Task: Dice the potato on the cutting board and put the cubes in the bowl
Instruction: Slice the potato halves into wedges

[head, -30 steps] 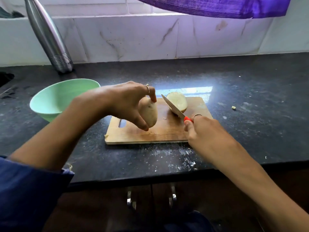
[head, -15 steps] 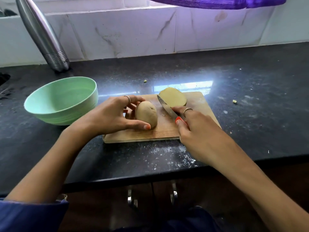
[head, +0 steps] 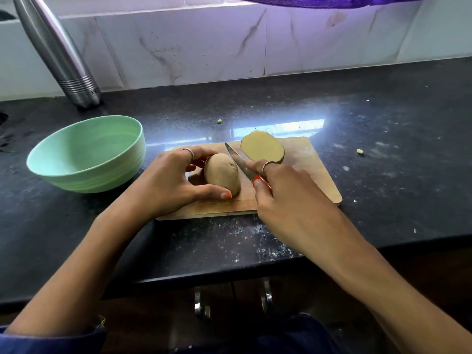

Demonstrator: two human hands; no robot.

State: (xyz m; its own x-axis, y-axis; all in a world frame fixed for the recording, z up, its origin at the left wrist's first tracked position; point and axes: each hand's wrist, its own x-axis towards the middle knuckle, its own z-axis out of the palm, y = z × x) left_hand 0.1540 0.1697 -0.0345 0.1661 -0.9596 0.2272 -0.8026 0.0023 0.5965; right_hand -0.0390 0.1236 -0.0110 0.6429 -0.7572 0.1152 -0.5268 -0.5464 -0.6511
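Note:
A wooden cutting board [head: 314,175] lies on the black counter. One potato half [head: 221,173] rests skin up on the board, and my left hand [head: 168,182] grips it between thumb and fingers. The other potato half [head: 261,146] lies cut face up at the board's far edge. My right hand [head: 288,198] holds a knife [head: 238,160] with an orange handle; its blade slants down between the two halves, beside the held half. A mint-green bowl [head: 84,172] stands to the left of the board, with nothing in it.
A steel bottle [head: 55,49] leans at the back left against the white tiled wall. Small potato scraps [head: 359,151] and pale smears dot the counter. The counter's front edge runs just below the board, with cabinet handles [head: 201,305] under it.
My left hand has set the potato half down on the board, skin up, and keeps hold of it. The knife has moved in close beside that half.

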